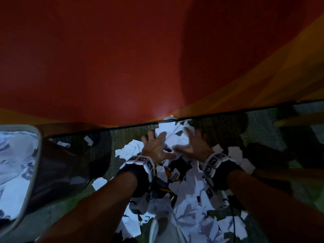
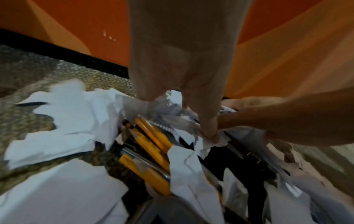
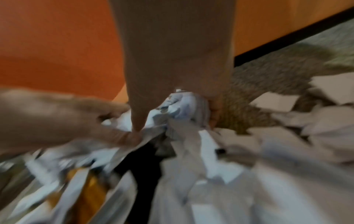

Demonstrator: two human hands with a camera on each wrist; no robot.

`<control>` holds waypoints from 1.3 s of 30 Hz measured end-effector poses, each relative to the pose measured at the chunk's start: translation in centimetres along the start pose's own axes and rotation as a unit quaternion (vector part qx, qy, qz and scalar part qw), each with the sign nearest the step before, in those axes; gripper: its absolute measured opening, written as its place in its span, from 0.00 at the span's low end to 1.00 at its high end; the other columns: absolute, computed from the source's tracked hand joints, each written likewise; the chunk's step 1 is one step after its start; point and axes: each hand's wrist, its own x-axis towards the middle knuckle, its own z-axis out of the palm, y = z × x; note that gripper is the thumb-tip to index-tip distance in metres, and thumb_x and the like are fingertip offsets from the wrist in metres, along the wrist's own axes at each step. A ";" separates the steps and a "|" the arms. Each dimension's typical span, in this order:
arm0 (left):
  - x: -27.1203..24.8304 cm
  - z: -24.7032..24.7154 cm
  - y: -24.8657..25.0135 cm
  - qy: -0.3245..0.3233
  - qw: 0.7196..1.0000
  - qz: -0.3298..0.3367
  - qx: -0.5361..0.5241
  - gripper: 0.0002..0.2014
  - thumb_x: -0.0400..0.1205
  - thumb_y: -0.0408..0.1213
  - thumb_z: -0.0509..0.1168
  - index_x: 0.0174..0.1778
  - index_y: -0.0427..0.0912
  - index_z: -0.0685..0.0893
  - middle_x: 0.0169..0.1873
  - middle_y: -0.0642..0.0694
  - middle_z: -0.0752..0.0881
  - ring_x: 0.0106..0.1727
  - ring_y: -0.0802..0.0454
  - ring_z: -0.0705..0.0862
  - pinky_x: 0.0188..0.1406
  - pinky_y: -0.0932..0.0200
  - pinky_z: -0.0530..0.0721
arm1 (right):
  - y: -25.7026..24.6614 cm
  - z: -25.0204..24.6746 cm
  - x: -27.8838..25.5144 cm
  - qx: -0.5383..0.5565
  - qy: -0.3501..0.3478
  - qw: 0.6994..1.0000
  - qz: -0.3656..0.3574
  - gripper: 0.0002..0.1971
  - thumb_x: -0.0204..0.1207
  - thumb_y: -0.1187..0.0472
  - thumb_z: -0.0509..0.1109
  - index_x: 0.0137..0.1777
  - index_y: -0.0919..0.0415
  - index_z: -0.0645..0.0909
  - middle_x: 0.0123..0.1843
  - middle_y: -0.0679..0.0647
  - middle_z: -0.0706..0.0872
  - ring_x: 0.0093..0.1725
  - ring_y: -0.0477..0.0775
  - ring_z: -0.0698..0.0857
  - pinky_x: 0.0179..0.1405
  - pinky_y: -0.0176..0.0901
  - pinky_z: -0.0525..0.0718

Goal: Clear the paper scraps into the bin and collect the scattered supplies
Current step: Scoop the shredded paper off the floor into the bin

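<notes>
Paper scraps (image 1: 191, 192): too many to count, white, heaped on the carpeted floor (image 1: 112, 137) against the orange wall (image 1: 105, 58). Bin (image 1: 33, 155): one, far left, holding paper. Yellow pencils (image 2: 151, 145): at least four, half buried. Hands: two. Left hand (image 1: 155, 149) and right hand (image 1: 192, 146), fingers spread, press side by side on the heap's far end; fingertips dig into crumpled scraps.

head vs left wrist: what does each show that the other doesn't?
Head only: the bin at far left, already holding scraps, and both marker wristbands. Left wrist only: yellow pencils clearly lying half buried under the scraps; in the head view they are just a yellow glimpse. Both: the left hand and right hand spread over the paper scraps by the orange wall.
</notes>
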 end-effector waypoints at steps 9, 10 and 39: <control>0.6 0.4 -0.3 0.019 0.991 0.062 -0.120 0.22 0.77 0.37 0.77 0.65 0.35 0.84 0.59 0.40 0.83 0.64 0.43 0.81 0.52 0.67 0.70 | -2.6 0.8 -0.2 0.103 0.002 0.991 -0.083 0.24 0.69 0.62 0.78 0.67 0.62 0.84 0.63 0.59 0.88 0.64 0.58 0.85 0.59 0.41 0.82; 0.5 0.4 -0.4 0.021 0.987 0.066 -0.146 0.19 0.77 0.31 0.76 0.63 0.32 0.85 0.56 0.42 0.81 0.63 0.45 0.80 0.52 0.70 0.70 | -2.5 0.5 -0.2 0.104 0.004 0.991 -0.080 0.20 0.69 0.64 0.77 0.63 0.62 0.86 0.59 0.58 0.89 0.61 0.58 0.87 0.56 0.41 0.83; -30.0 -22.5 -6.7 0.242 0.945 0.039 -0.214 0.03 0.80 0.36 0.75 0.46 0.41 0.88 0.40 0.49 0.89 0.34 0.63 0.83 0.33 0.70 0.79 | -23.5 -13.1 -13.3 0.046 0.016 0.963 -0.266 0.05 0.72 0.64 0.79 0.44 0.53 0.89 0.51 0.45 0.91 0.43 0.47 0.89 0.44 0.45 0.88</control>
